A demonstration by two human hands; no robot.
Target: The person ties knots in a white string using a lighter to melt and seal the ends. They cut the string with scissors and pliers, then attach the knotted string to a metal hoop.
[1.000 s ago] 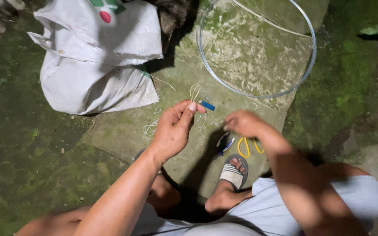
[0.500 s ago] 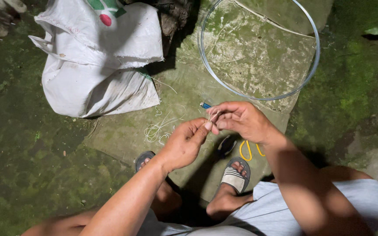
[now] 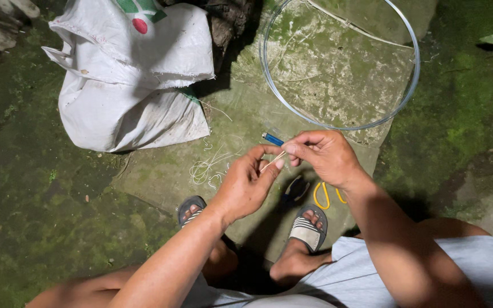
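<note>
Left hand (image 3: 246, 185) and right hand (image 3: 323, 157) meet fingertip to fingertip, both pinching a thin pale strand (image 3: 273, 161) held between them above the concrete slab (image 3: 161, 177). A blue lighter (image 3: 271, 138) lies just beyond the hands; yellow-handled scissors (image 3: 322, 195) lie beneath the right wrist

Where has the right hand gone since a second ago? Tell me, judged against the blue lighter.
Yes. The right hand moved up from near the yellow-handled scissors toward the blue lighter, meeting the left hand.
</note>
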